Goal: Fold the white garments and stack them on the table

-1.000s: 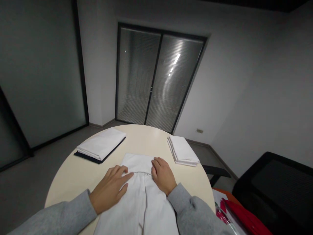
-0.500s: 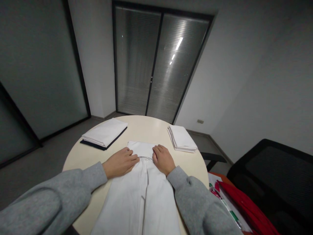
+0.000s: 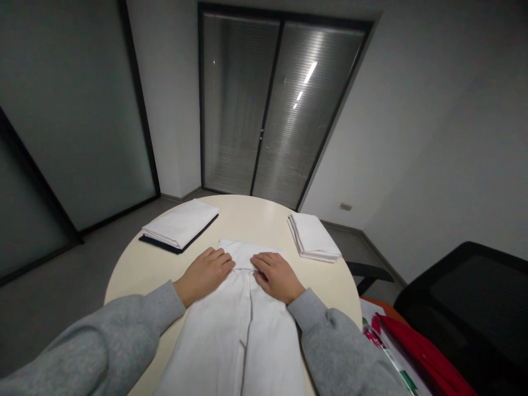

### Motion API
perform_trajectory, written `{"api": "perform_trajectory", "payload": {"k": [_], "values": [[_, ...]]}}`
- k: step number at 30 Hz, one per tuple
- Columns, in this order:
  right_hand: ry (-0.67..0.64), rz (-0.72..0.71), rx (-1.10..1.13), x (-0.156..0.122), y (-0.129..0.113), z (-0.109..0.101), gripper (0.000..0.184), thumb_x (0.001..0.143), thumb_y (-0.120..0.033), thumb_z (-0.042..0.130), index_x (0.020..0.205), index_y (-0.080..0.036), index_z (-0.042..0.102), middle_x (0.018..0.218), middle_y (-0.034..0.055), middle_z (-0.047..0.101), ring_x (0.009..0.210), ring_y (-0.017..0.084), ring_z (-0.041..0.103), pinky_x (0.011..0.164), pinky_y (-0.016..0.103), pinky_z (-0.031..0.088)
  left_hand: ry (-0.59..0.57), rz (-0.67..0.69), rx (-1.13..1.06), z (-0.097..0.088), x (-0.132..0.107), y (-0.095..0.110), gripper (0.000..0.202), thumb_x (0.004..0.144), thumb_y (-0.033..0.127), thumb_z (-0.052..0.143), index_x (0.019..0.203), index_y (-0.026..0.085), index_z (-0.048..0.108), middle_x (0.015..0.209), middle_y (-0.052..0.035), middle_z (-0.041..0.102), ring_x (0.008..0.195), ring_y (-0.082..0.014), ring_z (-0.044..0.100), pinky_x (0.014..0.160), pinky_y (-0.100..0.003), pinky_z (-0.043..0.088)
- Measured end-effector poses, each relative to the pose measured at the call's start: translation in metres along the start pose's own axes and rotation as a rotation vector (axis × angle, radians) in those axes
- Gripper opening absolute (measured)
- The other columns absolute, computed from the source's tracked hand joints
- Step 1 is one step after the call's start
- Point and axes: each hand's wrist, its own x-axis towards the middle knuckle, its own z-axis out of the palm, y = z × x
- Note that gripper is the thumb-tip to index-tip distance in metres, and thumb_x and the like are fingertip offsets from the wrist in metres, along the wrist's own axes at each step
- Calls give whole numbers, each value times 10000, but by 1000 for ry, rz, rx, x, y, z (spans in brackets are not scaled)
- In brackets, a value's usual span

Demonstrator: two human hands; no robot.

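Observation:
A long white garment (image 3: 223, 324) lies along the round table towards me, with a vertical slit or seam down its middle. Its far end is turned over into a flat band. My left hand (image 3: 208, 275) is closed at the left end of the fold line, fingertips curled on the cloth and thumb hidden. Across from it, my right hand (image 3: 278, 275) rests over the right part of the fold, its fingers laid on the band and its thumb apart. The garment's near end runs out of view.
On the pale round table (image 3: 251, 214), a folded white cloth over a dark one (image 3: 181, 223) lies at far left, and a folded white stack (image 3: 315, 236) at far right. A black chair (image 3: 466, 308) stands right, near red cloth (image 3: 429, 346) and a clear tube-like item.
My right hand has shifted inward along the fold, and its fingers now reach further over the band. My left hand stays at its end of the fold. The view has turned slightly left.

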Motion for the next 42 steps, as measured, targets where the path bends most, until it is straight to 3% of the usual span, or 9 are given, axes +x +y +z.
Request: {"api": "perform_trajectory", "payload": {"k": [3, 8, 16, 21, 25, 31, 37, 40, 42], "values": [[-14, -10, -11, 0, 0, 3, 328, 1001, -165, 537, 1307, -185, 654, 1281, 114, 731, 1192, 262, 645, 1049, 425, 482, 15, -2, 16, 0, -2, -1, 220, 1042, 239, 582, 1250, 224, 651, 1181, -77, 700, 1085, -256, 604, 920, -402, 403], [-36, -46, -6, -3, -6, -1, 350, 1050, -164, 456, 1352, -180, 634, 1321, 133, 719, 1214, 281, 648, 1025, 458, 485, -42, 29, 48, 4, -4, -3, 159, 1023, 125, 540, 1057, 205, 674, 1016, -67, 689, 983, -241, 620, 884, -386, 436], [-42, -65, 106, -15, -12, -11, 376, 966, -148, 547, 1316, -237, 650, 1343, 75, 706, 1221, 231, 625, 1053, 414, 493, -143, 60, -103, -11, -4, 0, 172, 1007, 106, 514, 914, 208, 617, 972, -48, 647, 968, -237, 587, 835, -368, 469], [-32, 21, 137, -18, -10, -9, 447, 919, -166, 598, 1358, -245, 633, 1388, 63, 689, 1312, 255, 581, 1125, 453, 445, -61, 30, -189, -9, -12, -7, 131, 1035, 245, 567, 1105, 231, 677, 1054, -47, 670, 1045, -238, 597, 966, -399, 451], [11, 149, 155, -14, -5, -4, 500, 872, -120, 570, 1358, -219, 633, 1344, 90, 705, 1289, 261, 604, 1122, 442, 464, 32, 43, -177, -20, -6, 7, 204, 1030, 291, 581, 1210, 240, 661, 1182, -67, 686, 1141, -265, 584, 1052, -455, 404], [87, 290, 179, -2, 8, 4, 414, 946, -139, 496, 1329, -195, 641, 1245, 101, 749, 1109, 224, 711, 1008, 382, 559, -109, 143, -231, -18, 9, 40, 378, 997, 404, 653, 1342, 258, 612, 1399, -56, 660, 1194, -294, 584, 988, -453, 455], [11, 180, 201, -10, 6, 8, 492, 935, -183, 568, 1426, -206, 590, 1403, 112, 679, 1350, 235, 595, 1168, 446, 452, -97, 127, -314, 1, 3, 38, 518, 998, 429, 634, 1476, 251, 544, 1518, -78, 596, 1410, -313, 491, 1159, -500, 388], [-38, 149, 191, -14, 5, 9, 564, 928, -188, 573, 1491, -178, 532, 1470, 136, 628, 1416, 254, 536, 1219, 488, 384, -94, 144, -313, -11, -2, 47, 495, 990, 471, 641, 1435, 260, 586, 1575, -85, 542, 1493, -341, 416, 1244, -576, 279], [-64, 148, 178, -14, 5, 9, 577, 927, -168, 550, 1504, -174, 520, 1491, 133, 610, 1436, 250, 514, 1236, 488, 360, -142, 152, -325, -23, -8, 61, 622, 971, 553, 646, 1514, 281, 515, 1636, -92, 465, 1539, -371, 347, 1268, -657, 178]]}}
